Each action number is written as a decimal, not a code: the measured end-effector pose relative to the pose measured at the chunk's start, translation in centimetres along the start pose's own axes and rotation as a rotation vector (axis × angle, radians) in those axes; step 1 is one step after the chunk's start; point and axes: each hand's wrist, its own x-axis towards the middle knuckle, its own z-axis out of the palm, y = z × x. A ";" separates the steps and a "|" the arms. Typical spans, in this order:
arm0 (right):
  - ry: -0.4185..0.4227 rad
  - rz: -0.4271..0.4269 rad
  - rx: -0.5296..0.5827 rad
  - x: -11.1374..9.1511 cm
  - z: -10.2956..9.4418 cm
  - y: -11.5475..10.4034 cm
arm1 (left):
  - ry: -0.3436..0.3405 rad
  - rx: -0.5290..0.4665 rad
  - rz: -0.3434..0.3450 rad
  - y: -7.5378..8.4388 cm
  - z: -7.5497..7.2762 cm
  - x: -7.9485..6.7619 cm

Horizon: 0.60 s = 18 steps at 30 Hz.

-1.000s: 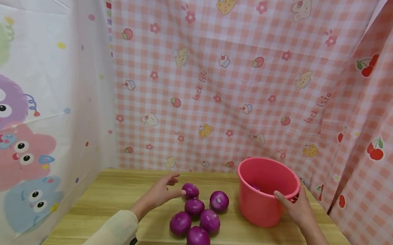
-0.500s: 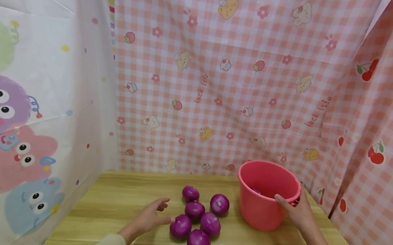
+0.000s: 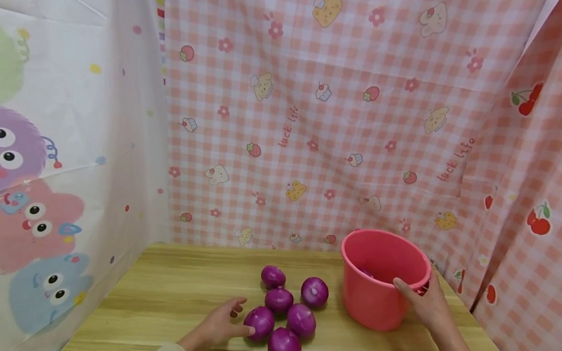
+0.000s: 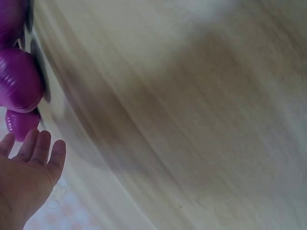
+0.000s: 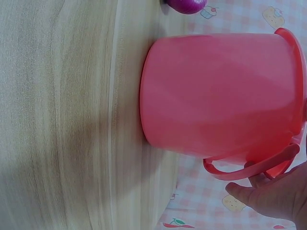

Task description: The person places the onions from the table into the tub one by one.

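Several red onions (image 3: 301, 321) lie in a loose cluster at the middle of the table. My left hand (image 3: 220, 322) is just left of the front-left onion (image 3: 261, 318), its thumb tip overlapping that onion in the head view. In the left wrist view the hand's fingers (image 4: 41, 148) are spread and loosely bent, with onions (image 4: 19, 79) beyond them. On the right, a pink bucket (image 3: 372, 300) stands on the table. My right hand (image 3: 428, 305) grips its rim, thumb over the edge, near the handle (image 5: 259, 167). A bit of purple (image 3: 365, 272) shows inside the bucket.
The wooden table (image 3: 172, 286) ends at a pink checked cloth (image 3: 311, 119) behind. A white cartoon-print sheet (image 3: 120, 189) hangs at the left, and another checked cloth (image 3: 535, 181) borders the right side.
My left hand has drawn back from the rear onion toward me, then shifted right to the front-left onion. The right hand and the bucket hold their place.
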 end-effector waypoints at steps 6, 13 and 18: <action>-0.002 -0.012 0.007 0.0 0.1 -0.1 | -0.025 0.022 -0.022 -0.4 0.2 0.2; -0.016 0.017 -0.003 0.0 -0.2 -0.4 | -0.006 0.020 -0.003 -0.2 0.9 0.3; -0.021 0.025 -0.011 -0.1 -0.2 -0.4 | -0.009 0.016 0.014 0.0 1.4 0.3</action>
